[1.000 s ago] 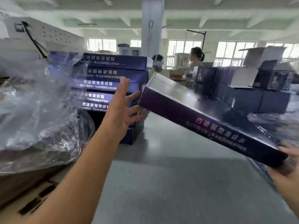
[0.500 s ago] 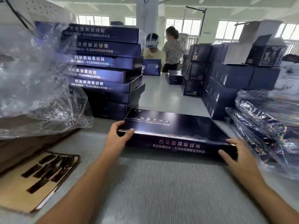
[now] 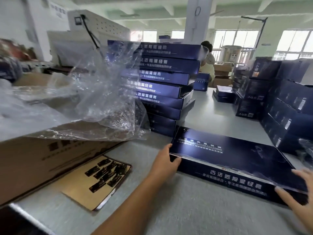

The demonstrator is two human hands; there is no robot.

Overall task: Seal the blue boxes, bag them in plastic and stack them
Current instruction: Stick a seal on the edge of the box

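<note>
Two grips bracket one blue box [image 3: 237, 160], which lies flat on the worktop [image 3: 186, 212] close to its near edge. The box's long axis runs along that edge, the left end a little farther from me and the right end nearer. My left grip [image 3: 165, 164] pinches the box's near left corner, thumb on the front wall and fingers round the end. My right grip [image 3: 301, 200] is released, with spread, straight fingers touching the near right corner. What the next move turns on is everything lying off the left end. The card of dark stickers [image 3: 100, 180] sits flat near the worktop's near left corner, just beside the left grip. The loose plastic bags [image 3: 105, 102] are heaped on the brown carton [image 3: 33, 160] beyond it, and the stack of blue boxes [image 3: 162, 85] stands behind. I judge sealing comes first, so the left grip, being nearer, should reach for a sticker while the right steadies the box.
</note>
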